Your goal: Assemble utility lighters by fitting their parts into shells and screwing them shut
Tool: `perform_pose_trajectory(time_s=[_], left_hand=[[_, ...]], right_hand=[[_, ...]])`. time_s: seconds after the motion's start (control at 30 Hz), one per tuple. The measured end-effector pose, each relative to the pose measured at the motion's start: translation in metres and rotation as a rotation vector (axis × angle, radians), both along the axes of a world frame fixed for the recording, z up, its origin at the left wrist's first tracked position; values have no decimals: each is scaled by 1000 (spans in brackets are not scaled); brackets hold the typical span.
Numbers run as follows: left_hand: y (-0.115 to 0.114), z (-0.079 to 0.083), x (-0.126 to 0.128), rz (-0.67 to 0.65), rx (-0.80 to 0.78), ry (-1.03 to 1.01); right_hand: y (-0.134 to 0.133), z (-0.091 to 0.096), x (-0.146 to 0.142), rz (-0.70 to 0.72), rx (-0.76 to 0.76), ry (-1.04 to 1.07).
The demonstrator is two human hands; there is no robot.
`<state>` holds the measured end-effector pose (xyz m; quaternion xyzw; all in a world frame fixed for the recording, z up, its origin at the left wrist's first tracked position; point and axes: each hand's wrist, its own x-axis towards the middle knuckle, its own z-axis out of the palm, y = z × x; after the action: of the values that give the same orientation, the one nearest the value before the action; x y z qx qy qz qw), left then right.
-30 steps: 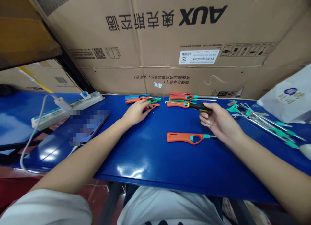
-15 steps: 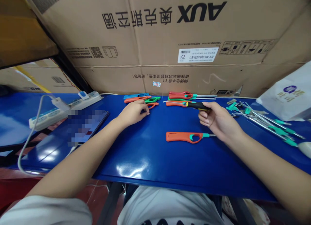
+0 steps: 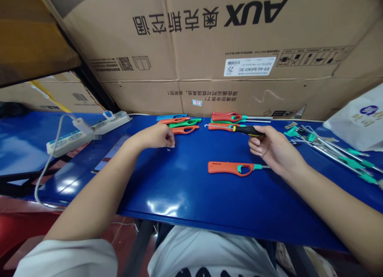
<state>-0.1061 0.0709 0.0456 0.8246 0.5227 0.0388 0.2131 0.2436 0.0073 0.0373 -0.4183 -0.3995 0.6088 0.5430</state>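
Observation:
In the head view my right hand (image 3: 271, 147) grips a screwdriver (image 3: 249, 130) by its black and yellow handle. Its thin shaft points left, with a small pale bit at the tip that is too small to identify. My left hand (image 3: 158, 136) rests low over the table, fingers curled together; whatever they pinch is hidden. Tiny pale pieces (image 3: 169, 150) lie just under those fingertips. Beside this hand are blue, green and orange lighter casings (image 3: 185, 130). An orange gas lighter (image 3: 227, 168) with a teal trigger lies before me, its metal tube partly behind my right hand.
More lighters (image 3: 227, 117) with metal tubes lie at the back. On the right are several loose metal tubes with teal parts (image 3: 344, 159) and a white bag (image 3: 359, 119). A power strip (image 3: 89, 133) and a phone (image 3: 112, 151) sit left. A large cardboard box (image 3: 194, 49) stands behind.
My left hand has drawn left and slightly toward me, away from the orange casing, uncovering the tiny pieces. My right hand still holds the screwdriver in nearly the same place. The view has shifted slightly.

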Motion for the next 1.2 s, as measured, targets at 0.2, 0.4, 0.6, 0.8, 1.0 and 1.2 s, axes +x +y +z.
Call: perform_pose_trajectory(time_s=[0.2, 0.4, 0.6, 0.8, 1.0, 1.2], left_hand=[[-3, 7, -1, 25, 6, 24], [-15, 4, 27, -5, 225, -407], [-37, -16, 67, 19, -38, -941], [-43, -25, 78, 142, -67, -1082], [-43, -26, 78, 144, -1, -1097], [-46, -28, 80, 86, 85, -1054]], right_hand=[[0, 0, -1, 3, -5, 1], [-2, 2, -1, 3, 5, -12], [-2, 0, -2, 6, 15, -24], [-3, 0, -4, 20, 17, -36], [-5, -1, -5, 22, 31, -66], [-2, 12, 6, 11, 146, 12]])
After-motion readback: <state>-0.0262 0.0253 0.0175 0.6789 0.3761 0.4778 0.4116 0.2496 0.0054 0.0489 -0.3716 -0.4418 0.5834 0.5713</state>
